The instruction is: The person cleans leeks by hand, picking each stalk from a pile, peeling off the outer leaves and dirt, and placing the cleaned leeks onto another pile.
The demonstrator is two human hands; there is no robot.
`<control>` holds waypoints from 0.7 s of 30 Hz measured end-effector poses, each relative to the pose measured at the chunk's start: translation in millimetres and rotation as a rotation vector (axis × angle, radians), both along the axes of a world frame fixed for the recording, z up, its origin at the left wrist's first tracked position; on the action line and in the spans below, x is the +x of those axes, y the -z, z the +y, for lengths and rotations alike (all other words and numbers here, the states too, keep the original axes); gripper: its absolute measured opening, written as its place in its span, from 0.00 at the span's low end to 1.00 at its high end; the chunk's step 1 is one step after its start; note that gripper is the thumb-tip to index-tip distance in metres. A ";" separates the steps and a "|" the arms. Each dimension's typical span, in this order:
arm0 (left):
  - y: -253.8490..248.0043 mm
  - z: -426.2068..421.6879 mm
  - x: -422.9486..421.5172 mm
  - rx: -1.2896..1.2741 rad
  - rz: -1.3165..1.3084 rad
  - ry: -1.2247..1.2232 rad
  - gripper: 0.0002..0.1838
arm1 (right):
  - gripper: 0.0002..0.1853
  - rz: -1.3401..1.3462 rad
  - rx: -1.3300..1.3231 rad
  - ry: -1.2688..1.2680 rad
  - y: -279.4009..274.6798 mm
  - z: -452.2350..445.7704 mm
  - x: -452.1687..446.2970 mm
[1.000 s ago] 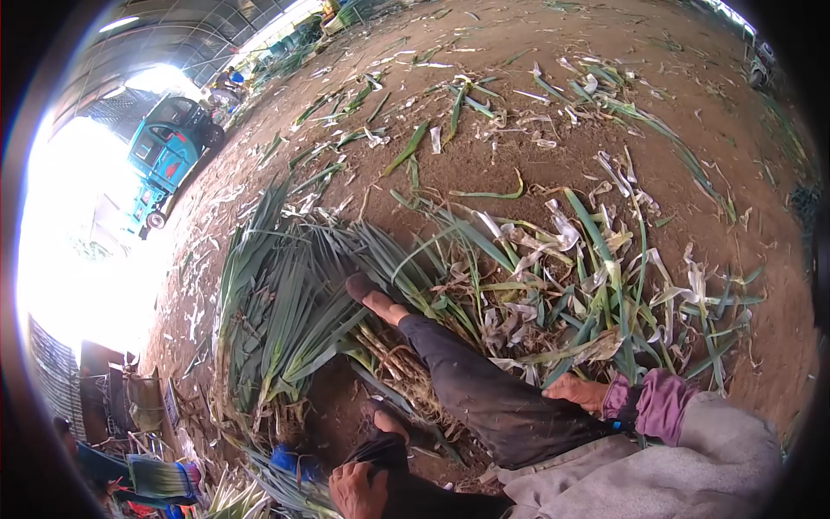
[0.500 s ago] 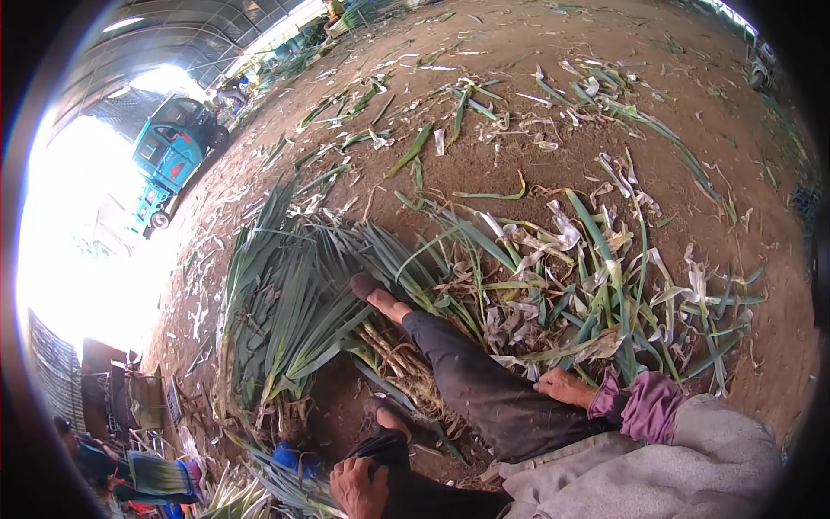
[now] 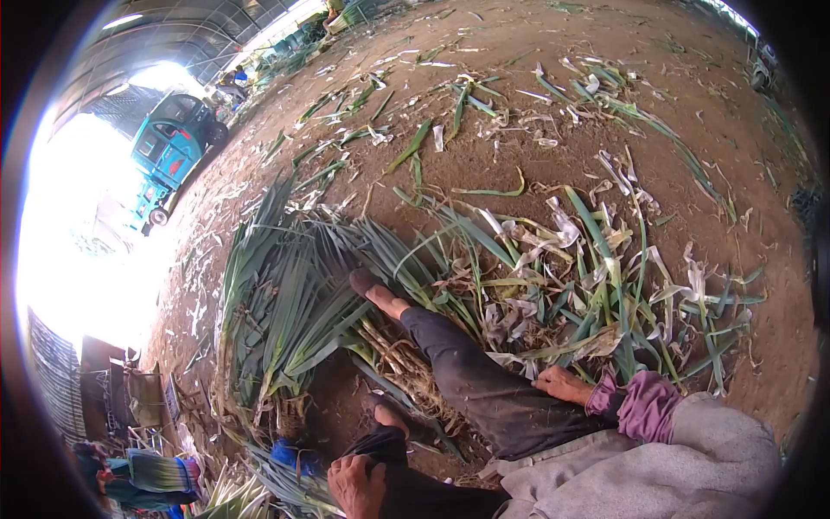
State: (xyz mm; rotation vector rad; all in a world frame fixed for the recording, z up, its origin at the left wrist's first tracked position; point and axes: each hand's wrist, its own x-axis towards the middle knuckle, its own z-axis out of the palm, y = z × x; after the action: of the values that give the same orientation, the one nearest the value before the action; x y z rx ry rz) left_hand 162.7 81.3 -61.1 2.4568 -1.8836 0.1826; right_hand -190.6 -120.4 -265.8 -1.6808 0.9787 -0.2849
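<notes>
My left hand (image 3: pixel 355 486) rests on my left knee at the bottom, its fingers lying apart over the dark trouser cloth and nothing in it. Higher and to the right, my right hand (image 3: pixel 564 384) lies on my right thigh, open and empty, fingers slightly bent, below a purple cuff. A pile of long-leaved leeks (image 3: pixel 294 303) covers the ground around my right foot. Leek stalks with dry roots (image 3: pixel 398 350) lie between my legs. Loose leaves and pale peelings (image 3: pixel 605 268) are strewn beyond my right leg.
A blue three-wheeled vehicle (image 3: pixel 166 147) stands at the upper left. At the lower left a co-worker's arm (image 3: pixel 102 474) is beside a green bundle (image 3: pixel 156 472). A blue object (image 3: pixel 292 456) lies near my left knee. Leaf scraps dot the soil.
My right hand has moved slightly up and left along my thigh. At the lower left, the co-worker and the green bundle have shifted slightly. My left hand stays on my knee.
</notes>
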 end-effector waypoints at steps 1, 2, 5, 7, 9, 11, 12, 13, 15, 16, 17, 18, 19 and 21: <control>-2.5 -1.5 -2.1 0.008 -0.002 -0.010 0.06 | 0.21 -0.006 0.005 0.002 -1.2 0.0 0.0; -3.8 -2.5 -3.3 0.016 -0.004 -0.020 0.06 | 0.21 -0.013 0.010 0.004 -3.3 -0.2 0.0; -1.7 -2.5 -2.2 0.007 -0.002 -0.002 0.06 | 0.20 -0.034 0.001 0.015 -3.2 -0.1 -0.8; -5.6 -4.6 -5.2 0.002 -0.004 0.000 0.06 | 0.20 -0.037 -0.001 0.017 -2.7 0.5 -1.5; -6.0 -5.6 -6.1 0.012 -0.007 0.000 0.06 | 0.20 -0.028 0.008 0.015 -3.3 0.6 -2.3; -4.3 -5.1 -4.7 0.038 -0.013 -0.002 0.06 | 0.19 -0.066 -0.039 -0.026 10.4 1.3 -3.7; -4.9 -5.8 -5.3 0.038 -0.016 -0.003 0.06 | 0.19 -0.085 -0.063 -0.046 11.5 0.9 -3.3; -5.8 -6.8 -6.3 0.038 -0.019 -0.004 0.06 | 0.19 -0.102 -0.019 -0.084 12.2 -0.8 -3.9; -6.0 -7.5 -6.7 0.041 -0.020 0.001 0.06 | 0.20 -0.134 0.072 -0.157 11.4 -5.0 -5.6; -4.3 -6.9 -5.8 0.043 -0.017 0.007 0.06 | 0.21 -0.145 0.114 -0.178 15.2 -7.9 -4.4; -3.0 -7.2 -5.3 0.045 -0.015 0.014 0.06 | 0.22 -0.157 0.156 -0.199 22.0 -12.1 0.1; -6.2 -9.1 -7.5 0.014 0.011 0.019 0.06 | 0.23 -0.168 0.197 -0.218 24.2 -15.7 3.7; -12.7 -11.4 -11.3 -0.019 0.037 0.026 0.06 | 0.22 -0.226 0.382 -0.193 16.1 -17.9 7.9; -12.3 -12.6 -11.8 -0.024 0.048 0.027 0.06 | 0.22 -0.344 0.752 -0.139 1.0 -20.2 17.3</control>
State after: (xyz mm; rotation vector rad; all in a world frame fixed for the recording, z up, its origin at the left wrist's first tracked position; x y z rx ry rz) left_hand 151.0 68.7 -48.7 2.3974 -1.8826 0.1426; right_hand -173.3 -140.5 -266.8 -0.9611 0.5952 -0.0853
